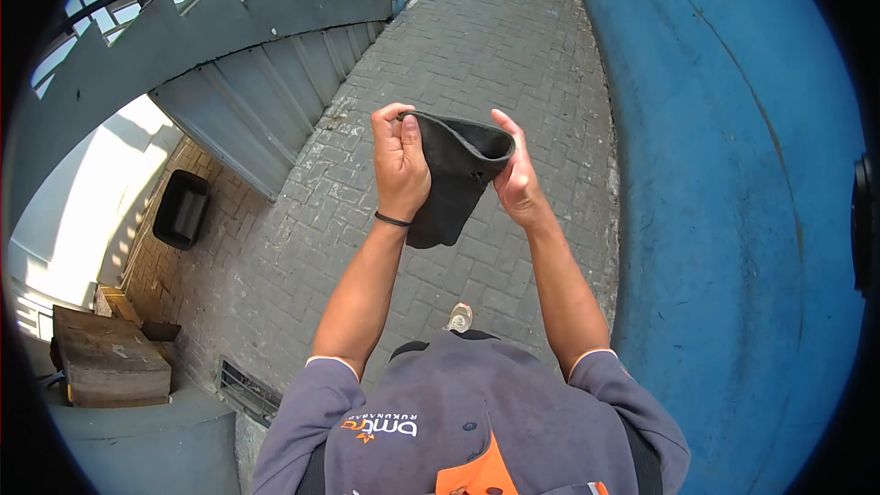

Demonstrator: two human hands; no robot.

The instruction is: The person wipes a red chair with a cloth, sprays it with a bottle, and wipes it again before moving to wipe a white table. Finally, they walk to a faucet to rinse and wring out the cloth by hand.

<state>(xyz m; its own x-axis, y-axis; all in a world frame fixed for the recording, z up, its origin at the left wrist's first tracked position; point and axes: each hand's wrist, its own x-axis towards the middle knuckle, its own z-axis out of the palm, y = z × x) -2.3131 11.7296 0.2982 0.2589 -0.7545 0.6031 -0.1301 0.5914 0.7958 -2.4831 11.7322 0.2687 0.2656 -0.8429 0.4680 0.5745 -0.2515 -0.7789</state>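
Note:
Both my hands hold a piece of black rubber (452, 185), folded and hanging down, at chest height over the paved ground. My left hand (400, 160) grips its left edge with fingers curled over the top; a thin black band circles that wrist. My right hand (515, 174) holds the right edge, thumb up and palm against the rubber. The sheet's upper rim bends between the two hands. My grey shirt with an orange patch fills the bottom of the view.
A large blue curved wall (733, 220) rises on the right. Grey brick paving (477, 46) runs ahead. A grey staircase (238, 64) with black railing stands left; below it are a black bin (181, 209) and wooden boxes (108, 359). A drain grate (247, 391) lies near my feet.

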